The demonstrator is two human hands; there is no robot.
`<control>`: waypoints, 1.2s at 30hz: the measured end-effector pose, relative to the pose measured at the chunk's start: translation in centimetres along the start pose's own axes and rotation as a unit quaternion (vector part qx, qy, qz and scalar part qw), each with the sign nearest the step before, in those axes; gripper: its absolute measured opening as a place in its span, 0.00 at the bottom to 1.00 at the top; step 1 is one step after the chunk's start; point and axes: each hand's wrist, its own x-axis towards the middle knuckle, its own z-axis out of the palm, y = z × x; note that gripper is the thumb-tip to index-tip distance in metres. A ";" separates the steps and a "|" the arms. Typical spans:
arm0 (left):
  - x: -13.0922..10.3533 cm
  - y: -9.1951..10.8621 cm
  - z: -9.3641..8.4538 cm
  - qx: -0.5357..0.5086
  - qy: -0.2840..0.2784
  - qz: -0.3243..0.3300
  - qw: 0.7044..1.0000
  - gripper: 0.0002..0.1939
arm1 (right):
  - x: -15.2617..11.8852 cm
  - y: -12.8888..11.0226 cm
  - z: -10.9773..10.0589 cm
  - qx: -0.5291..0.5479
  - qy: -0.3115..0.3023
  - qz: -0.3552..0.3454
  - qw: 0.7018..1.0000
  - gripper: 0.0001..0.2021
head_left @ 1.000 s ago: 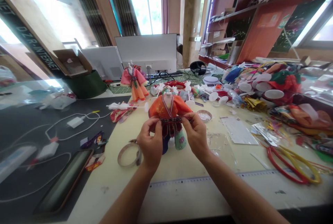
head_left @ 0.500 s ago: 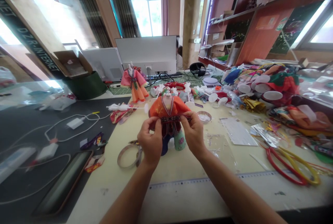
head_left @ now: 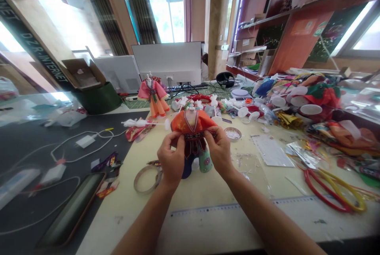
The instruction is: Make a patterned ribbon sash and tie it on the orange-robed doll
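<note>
- Position of work: dressed doll [head_left: 192, 118], upright between the hands, over the pale table [head_left: 202, 231]; contact with the table not clear.
- Finger state, left hand [head_left: 171, 158]: thumb and forefinger clamped together on the left end of the patterned waist band [head_left: 194, 136].
- Finger state, right hand [head_left: 219, 150]: thumb and forefinger clamped on the right end of the same band, remaining fingers curled.
- Possible fault: slant of the band across the waist. Likely cause: unequal height or unequal pull between the two pinches.
- Possible fault: turning or tipping of the doll. Likely cause: stronger tension at one end, without visible bracing of the body.
- Possible fault: bunching of the orange top [head_left: 204, 119] beneath the band. Likely cause: loose cloth close to both pinch points.
- Possible fault: escape of one band end. Likely cause: early release, or slippage under small fingertip contact.
- Possible fault: nudging of the tape roll [head_left: 137, 179]. Likely cause: placement just beside the left wrist.
- Container: shallow round dish [head_left: 233, 140], just beyond the right hand, holding small white pieces [head_left: 232, 133]; probable spill if knocked.
- Container: open cardboard box [head_left: 84, 75], resting on the green bin [head_left: 99, 100]; contents of both impossible to tell.
- Container: crumpled clear plastic bag [head_left: 68, 116], left side; contents not discernible.
</note>
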 end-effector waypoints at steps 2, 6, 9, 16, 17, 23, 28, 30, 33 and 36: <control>0.2 -0.1 0.0 0.002 -0.004 -0.001 1.000 0.10 | 0.1 0.0 0.1 0.001 0.000 0.001 1.000 0.05; 0.5 -0.1 0.0 0.003 -0.013 0.007 1.000 0.09 | 0.3 0.1 0.2 0.006 -0.001 0.000 1.000 0.05; 0.8 0.1 -0.1 0.008 -0.019 0.012 1.000 0.08 | 0.5 0.0 0.2 0.012 -0.004 -0.003 1.000 0.04; 1.5 0.1 -0.5 -0.008 -0.064 0.020 0.998 0.06 | 1.0 -0.1 0.2 0.038 -0.029 -0.001 0.999 0.04; 1.6 0.1 -0.5 -0.013 -0.074 0.019 0.997 0.06 | 1.0 -0.1 0.2 0.043 -0.034 0.002 0.998 0.04; 2.7 -0.4 -0.7 -0.049 -0.141 0.006 0.989 0.07 | 1.3 -0.1 0.3 0.092 -0.052 0.043 0.993 0.06; 3.8 -0.9 -0.9 -0.092 -0.204 -0.006 0.975 0.07 | 1.2 -0.3 0.5 0.134 -0.058 0.083 0.986 0.08; 4.2 -0.9 -1.0 -0.107 -0.230 -0.009 0.967 0.07 | 1.1 -0.3 0.5 0.146 -0.060 0.095 0.983 0.08; 5.0 -0.9 -1.3 -0.122 -0.269 -0.012 0.955 0.09 | 1.0 -0.5 0.4 0.163 -0.065 0.110 0.978 0.08; 5.7 -1.0 -1.6 -0.129 -0.308 -0.009 0.943 0.12 | 0.6 -0.8 0.4 0.175 -0.072 0.118 0.975 0.08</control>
